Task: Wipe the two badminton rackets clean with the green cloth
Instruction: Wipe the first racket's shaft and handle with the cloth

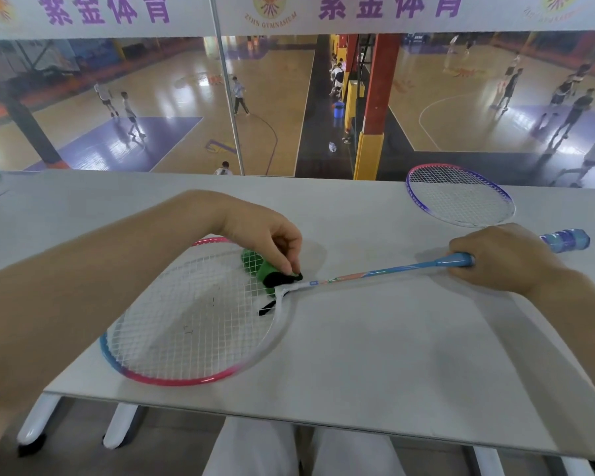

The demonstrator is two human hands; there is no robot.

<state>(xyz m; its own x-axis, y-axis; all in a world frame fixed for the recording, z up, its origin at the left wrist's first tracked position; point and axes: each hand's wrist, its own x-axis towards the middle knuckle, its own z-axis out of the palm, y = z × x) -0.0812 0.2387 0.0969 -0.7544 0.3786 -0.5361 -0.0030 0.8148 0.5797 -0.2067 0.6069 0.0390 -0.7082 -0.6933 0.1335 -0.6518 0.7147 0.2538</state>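
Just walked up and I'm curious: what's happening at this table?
A person seated at the grey table is cleaning a pink, blue and white badminton racket. The left hand pinches a green cloth with black trim against the frame near the racket's throat, while the right hand grips its blue handle. A second, purple-and-pink-framed racket lies untouched farther back on the right.
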